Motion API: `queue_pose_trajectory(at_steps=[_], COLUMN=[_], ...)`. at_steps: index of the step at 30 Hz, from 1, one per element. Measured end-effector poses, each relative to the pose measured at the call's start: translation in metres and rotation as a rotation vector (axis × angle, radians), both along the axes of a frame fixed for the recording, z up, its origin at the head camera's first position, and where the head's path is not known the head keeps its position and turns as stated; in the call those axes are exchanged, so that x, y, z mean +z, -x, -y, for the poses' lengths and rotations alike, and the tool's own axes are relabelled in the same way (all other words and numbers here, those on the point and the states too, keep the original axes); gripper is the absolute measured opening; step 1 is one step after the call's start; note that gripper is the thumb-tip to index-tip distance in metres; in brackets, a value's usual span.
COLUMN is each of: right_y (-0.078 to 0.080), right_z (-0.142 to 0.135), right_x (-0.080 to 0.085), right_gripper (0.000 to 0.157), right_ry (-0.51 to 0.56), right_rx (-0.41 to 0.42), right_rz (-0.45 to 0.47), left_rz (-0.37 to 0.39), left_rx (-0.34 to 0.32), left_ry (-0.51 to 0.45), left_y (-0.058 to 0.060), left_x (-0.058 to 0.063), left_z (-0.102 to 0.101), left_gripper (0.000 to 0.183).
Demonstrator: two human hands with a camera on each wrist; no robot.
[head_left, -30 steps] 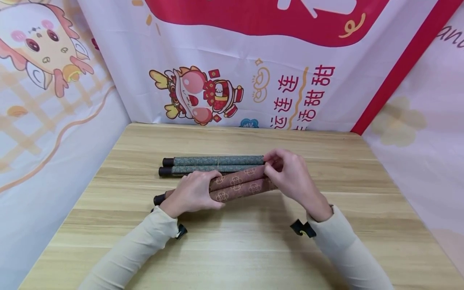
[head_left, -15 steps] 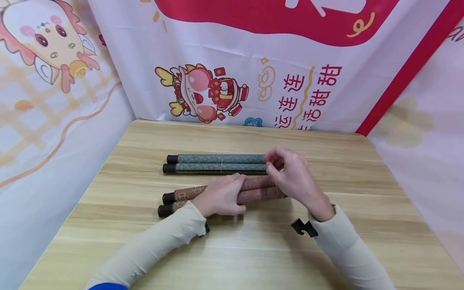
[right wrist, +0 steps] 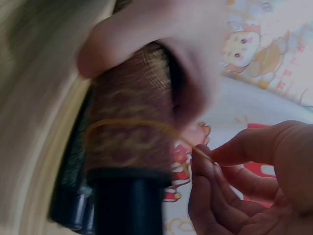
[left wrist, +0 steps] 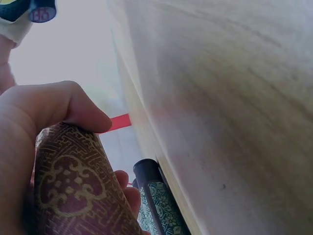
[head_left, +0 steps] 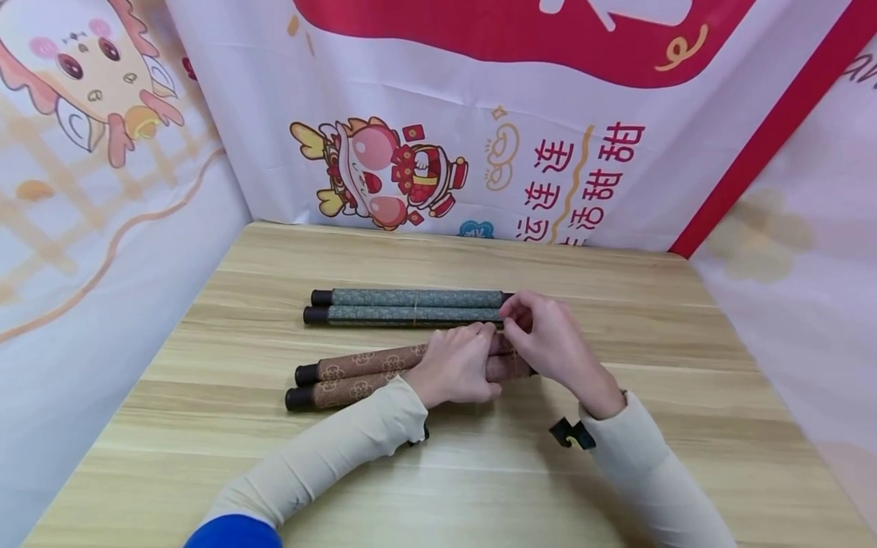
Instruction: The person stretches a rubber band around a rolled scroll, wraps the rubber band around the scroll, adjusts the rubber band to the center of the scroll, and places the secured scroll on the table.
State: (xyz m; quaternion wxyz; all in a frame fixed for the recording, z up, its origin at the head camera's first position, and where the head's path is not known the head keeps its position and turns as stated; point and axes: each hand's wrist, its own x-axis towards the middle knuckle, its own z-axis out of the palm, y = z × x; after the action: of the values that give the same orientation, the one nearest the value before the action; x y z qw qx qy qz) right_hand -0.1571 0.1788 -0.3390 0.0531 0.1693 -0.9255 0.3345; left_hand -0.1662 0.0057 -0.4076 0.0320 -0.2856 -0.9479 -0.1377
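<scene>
My left hand (head_left: 455, 367) grips a pair of brown patterned scrolls (head_left: 359, 387) with black end knobs, near their right part. Their right ends are raised off the table, tilted up. Beside those ends, my right hand (head_left: 553, 342) pinches a thin orange rubber band (right wrist: 129, 122) between thumb and forefinger. In the right wrist view the band loops round the brown scrolls and is pulled out to one side. Behind lie two green patterned scrolls (head_left: 373, 297), side by side, with a thin band round their middle. My right hand hides part of their right ends in the head view.
All of this is on a light wooden table (head_left: 651, 457). A white and red printed cloth (head_left: 438, 91) hangs along its back edge, with more printed cloth at both sides. The green scrolls lie close behind the brown ones.
My left hand has slid rightward along the brown scrolls, toward the right hand. Their right ends have come down lower, away from the green scrolls. My right hand has barely moved.
</scene>
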Motion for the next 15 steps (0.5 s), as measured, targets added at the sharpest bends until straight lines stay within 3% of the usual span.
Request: queue_pose_trajectory(at_steps=[4,8,15], right_y=[0.006,0.005,-0.015], right_z=[-0.002,0.000,0.007], right_x=[-0.006,-0.006,0.008], right_gripper=[0.010,0.011,0.007], right_ry=[-0.059,-0.065,0.044], right_rx=[-0.014,0.015,0.107], right_rz=[0.073,0.081,0.035], left_rz=[-0.001,-0.012,0.033], left_rx=[-0.004,-0.006,0.019], left_ry=[0.009,0.041,0.174], left_y=[-0.001,-0.002,0.005], left_x=[0.001,-0.003,-0.010], left_z=[0.000,-0.004,-0.014], left_gripper=[0.057,0.057,0.066])
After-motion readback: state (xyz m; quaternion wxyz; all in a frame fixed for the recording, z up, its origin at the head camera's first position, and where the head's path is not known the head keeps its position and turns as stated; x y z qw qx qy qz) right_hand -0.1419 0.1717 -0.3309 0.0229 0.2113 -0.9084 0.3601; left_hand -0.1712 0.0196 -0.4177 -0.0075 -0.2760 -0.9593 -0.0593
